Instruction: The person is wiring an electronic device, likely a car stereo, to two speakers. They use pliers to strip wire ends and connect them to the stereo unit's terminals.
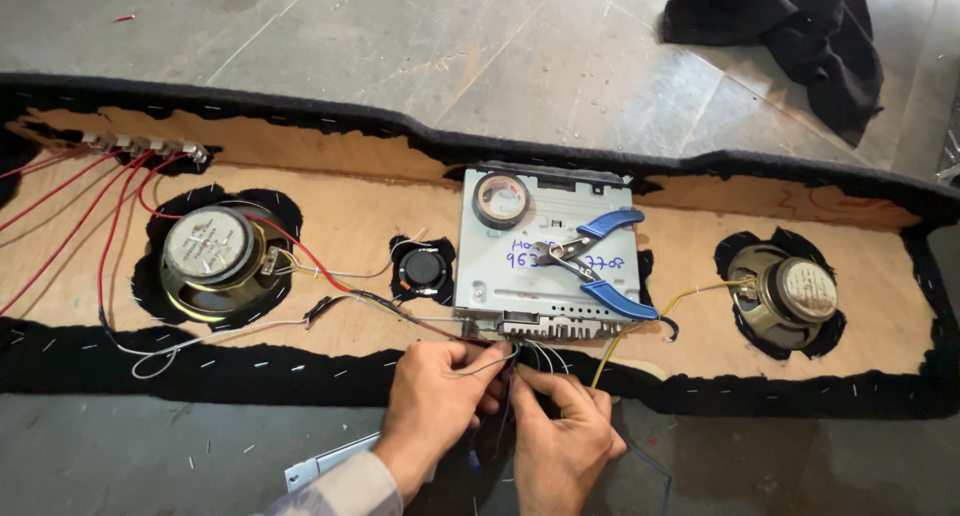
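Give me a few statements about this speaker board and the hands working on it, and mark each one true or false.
1. Both hands, left hand and right hand, are pinching the bundle of wires at the near edge of the metal box. True.
2. The blue-handled pliers are in the right hand. False: they lie on top of the metal box, held by neither hand.
3. A roll of black tape sits on the metal box. True.
4. The black cloth covers the right speaker. False: it lies on the floor beyond the board.
5. Red wires run to the left speaker. True.
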Tool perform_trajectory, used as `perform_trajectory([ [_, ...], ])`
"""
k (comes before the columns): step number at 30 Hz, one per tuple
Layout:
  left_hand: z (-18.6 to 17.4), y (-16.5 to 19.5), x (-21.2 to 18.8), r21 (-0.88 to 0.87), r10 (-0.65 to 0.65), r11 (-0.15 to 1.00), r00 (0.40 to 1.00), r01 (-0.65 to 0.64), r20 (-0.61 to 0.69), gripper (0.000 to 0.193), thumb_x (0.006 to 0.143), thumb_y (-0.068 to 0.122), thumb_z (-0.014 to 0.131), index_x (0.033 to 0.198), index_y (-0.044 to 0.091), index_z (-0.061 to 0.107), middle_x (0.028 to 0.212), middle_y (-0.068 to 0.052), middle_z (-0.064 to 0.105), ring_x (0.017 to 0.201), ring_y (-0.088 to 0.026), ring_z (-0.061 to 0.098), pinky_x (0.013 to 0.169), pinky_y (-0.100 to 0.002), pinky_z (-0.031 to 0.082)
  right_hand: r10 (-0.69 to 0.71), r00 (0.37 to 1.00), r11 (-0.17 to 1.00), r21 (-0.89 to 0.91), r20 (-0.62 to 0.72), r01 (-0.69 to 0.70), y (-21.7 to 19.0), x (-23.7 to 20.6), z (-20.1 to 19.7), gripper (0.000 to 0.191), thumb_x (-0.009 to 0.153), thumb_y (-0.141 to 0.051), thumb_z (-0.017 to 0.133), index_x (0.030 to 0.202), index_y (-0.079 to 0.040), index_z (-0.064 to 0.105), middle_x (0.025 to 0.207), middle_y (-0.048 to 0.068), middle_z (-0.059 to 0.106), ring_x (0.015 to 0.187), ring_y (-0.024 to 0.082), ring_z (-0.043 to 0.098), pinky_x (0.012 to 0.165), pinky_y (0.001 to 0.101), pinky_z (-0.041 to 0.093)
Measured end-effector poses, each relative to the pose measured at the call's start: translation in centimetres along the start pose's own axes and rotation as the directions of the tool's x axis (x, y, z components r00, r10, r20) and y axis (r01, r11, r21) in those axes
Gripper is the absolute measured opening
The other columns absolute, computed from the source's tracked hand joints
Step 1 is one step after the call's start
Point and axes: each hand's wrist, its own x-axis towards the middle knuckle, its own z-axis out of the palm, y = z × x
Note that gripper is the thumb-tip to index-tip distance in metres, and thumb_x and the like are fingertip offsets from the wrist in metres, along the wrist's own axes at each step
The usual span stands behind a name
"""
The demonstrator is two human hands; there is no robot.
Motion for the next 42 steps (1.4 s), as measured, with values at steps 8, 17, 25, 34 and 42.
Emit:
perform_trajectory([
  [8, 0.3, 0.4, 1.5, -0.034, -0.127, 0.991, 0.989, 0.13, 0.072, 0.025, 0.086, 0.024, 0.077, 0.077, 0.001, 0.078, 0.061, -0.004, 0.071, 0.041, -0.009, 0.055, 0.034, -0.026, 0.036, 0.06, 0.996, 0.996, 0.059, 0.06, -0.063, 0.4, -0.2, -0.1, 0.015, 0.069, -0.016, 0.084, 0.084, -0.013, 0.084, 0.08, -0.005, 0.079, 0.09, 0.014, 0.061, 0.089, 0.0277, 0.048],
  [17, -0.5, 1.5, 1.1, 0.005, -0.166, 0.986, 0.98, 0.166, 0.112, 0.024, 0.083, 0.026, 0.076, 0.077, 0.002, 0.079, 0.064, -0.007, 0.074, 0.044, -0.012, 0.054, 0.037, -0.03, 0.035, 0.063, 0.994, 0.998, -0.015, 0.093, -0.062, 0.7, -0.1, -0.2, 0.014, 0.069, -0.018, 0.085, 0.083, -0.013, 0.085, 0.081, -0.004, 0.08, 0.097, 0.015, 0.06, 0.098, 0.0329, 0.038],
  [25, 0.5, 2.3, 0.5, 0.508, -0.013, 0.858, 0.993, 0.07, -0.115, 0.036, 0.066, 0.045, 0.078, 0.085, 0.014, 0.082, 0.083, -0.014, 0.077, 0.083, -0.034, 0.076, 0.076, -0.045, 0.06, 0.159, 0.987, 0.987, 0.008, 0.032, -0.159, 0.7, -0.4, 0.0, 0.019, 0.069, -0.023, 0.087, 0.086, -0.015, 0.086, 0.088, 0.004, 0.073, 0.095, 0.018, 0.063, 0.093, 0.0354, 0.045],
  [34, -0.1, 2.7, -0.2, 0.357, -0.074, 0.932, 0.997, 0.071, -0.004, 0.03, 0.073, 0.037, 0.074, 0.076, 0.008, 0.081, 0.067, -0.008, 0.079, 0.061, -0.024, 0.078, 0.063, -0.04, 0.063, 0.422, 0.891, 0.803, 0.388, 0.168, -0.453, -0.8, -0.3, -0.4, 0.013, 0.08, -0.008, 0.082, 0.091, 0.0, 0.084, 0.077, 0.004, 0.068, 0.067, 0.01, 0.059, 0.062, 0.0268, 0.047],
  [42, 0.4, 2.8, -2.1, 0.566, 0.195, 0.819, 0.973, -0.091, -0.126, 0.021, 0.073, 0.036, 0.079, 0.08, 0.015, 0.082, 0.076, -0.007, 0.075, 0.076, -0.027, 0.074, 0.069, -0.041, 0.057, 0.31, 0.908, 0.823, 0.398, 0.283, -0.405, -1.0, 0.5, -2.0, 0.015, 0.079, -0.006, 0.078, 0.092, -0.001, 0.084, 0.075, 0.001, 0.074, 0.07, 0.007, 0.061, 0.069, 0.0242, 0.048],
])
